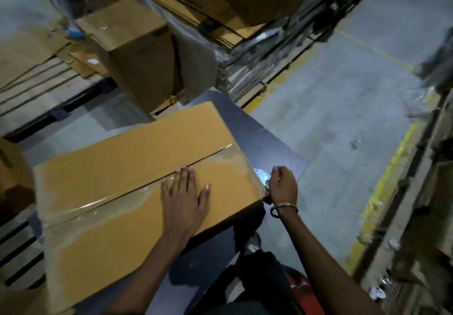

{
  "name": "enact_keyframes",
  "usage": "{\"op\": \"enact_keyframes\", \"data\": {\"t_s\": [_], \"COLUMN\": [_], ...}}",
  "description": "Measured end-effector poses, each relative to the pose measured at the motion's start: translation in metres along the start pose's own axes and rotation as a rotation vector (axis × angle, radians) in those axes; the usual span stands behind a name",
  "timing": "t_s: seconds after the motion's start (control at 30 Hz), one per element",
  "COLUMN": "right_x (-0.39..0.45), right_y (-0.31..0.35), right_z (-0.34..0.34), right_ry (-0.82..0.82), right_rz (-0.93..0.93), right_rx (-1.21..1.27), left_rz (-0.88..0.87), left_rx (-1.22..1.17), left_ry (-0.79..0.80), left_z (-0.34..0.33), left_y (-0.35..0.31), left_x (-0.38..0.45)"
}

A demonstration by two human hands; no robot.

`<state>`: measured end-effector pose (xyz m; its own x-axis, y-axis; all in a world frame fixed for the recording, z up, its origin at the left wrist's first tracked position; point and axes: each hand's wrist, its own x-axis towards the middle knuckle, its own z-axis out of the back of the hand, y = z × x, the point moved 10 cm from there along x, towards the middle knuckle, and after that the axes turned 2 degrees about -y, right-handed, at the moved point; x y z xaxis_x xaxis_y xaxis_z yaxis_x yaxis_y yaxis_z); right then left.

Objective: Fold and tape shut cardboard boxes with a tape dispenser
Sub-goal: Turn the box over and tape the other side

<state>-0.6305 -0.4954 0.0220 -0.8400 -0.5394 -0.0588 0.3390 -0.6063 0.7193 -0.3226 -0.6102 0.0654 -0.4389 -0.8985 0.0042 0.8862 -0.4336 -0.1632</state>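
Observation:
A large brown cardboard box (pixel 127 157) lies flat on a dark table (pixel 267 140), its flaps closed. Clear tape (pixel 127 198) runs along the centre seam and down the right end. My left hand (pixel 183 199) rests flat, fingers spread, on the near flap beside the seam. Past the box's right edge, my right hand (pixel 283 184) grips a tape dispenser (pixel 262 176), whose metal head shines at the box's corner. Most of the dispenser is hidden behind the hand.
A tall upright carton (pixel 137 52) stands beyond the table. Flattened cardboard stacks (pixel 220 15) lie on pallets at the back. Another box (pixel 12 175) stands at the left. Grey floor with yellow lines (pixel 389 167) stretches to the right, beside racks.

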Motion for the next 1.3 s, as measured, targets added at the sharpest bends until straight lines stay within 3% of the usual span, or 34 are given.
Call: {"op": "enact_keyframes", "data": {"t_s": [0.1,0.27,0.37,0.5,0.63,0.8,0.93,1.17,1.23,1.3], "right_x": [0.021,0.025,0.036,0.055,0.091,0.118,0.114,0.099,0.096,0.094], "right_y": [-0.038,-0.072,-0.077,-0.078,-0.055,0.021,0.102,0.164,0.174,0.183], "right_z": [-0.031,-0.088,-0.098,-0.097,-0.095,-0.093,-0.072,-0.06,-0.061,-0.063], "right_ry": [0.182,0.647,0.675,0.722,0.799,0.916,1.041,1.159,1.185,1.221], "right_rz": [-0.013,0.116,0.222,0.21,0.05,-0.326,-0.325,-0.418,-0.418,-0.393], "right_rx": [-0.211,-0.62,-0.694,-0.66,-0.475,0.191,0.515,0.802,0.796,0.779], "left_rz": [-0.068,-0.033,-0.023,0.055,0.107,0.25,0.292,0.505,0.531,0.509], "left_rx": [-0.019,-0.037,-0.071,-0.112,-0.155,-0.01,0.11,-0.018,-0.113,-0.306], "left_ry": [-0.02,-0.018,-0.024,-0.023,-0.051,0.018,0.044,0.06,-0.002,-0.181], "left_z": [-0.004,-0.007,-0.005,0.003,0.016,0.02,0.028,0.02,0.023,0.039], "left_y": [-0.028,-0.05,-0.064,-0.06,-0.04,0.009,0.017,0.029,0.026,0.016], "left_x": [0.022,0.059,0.081,0.126,0.186,0.236,0.235,0.195,0.193,0.193]}}
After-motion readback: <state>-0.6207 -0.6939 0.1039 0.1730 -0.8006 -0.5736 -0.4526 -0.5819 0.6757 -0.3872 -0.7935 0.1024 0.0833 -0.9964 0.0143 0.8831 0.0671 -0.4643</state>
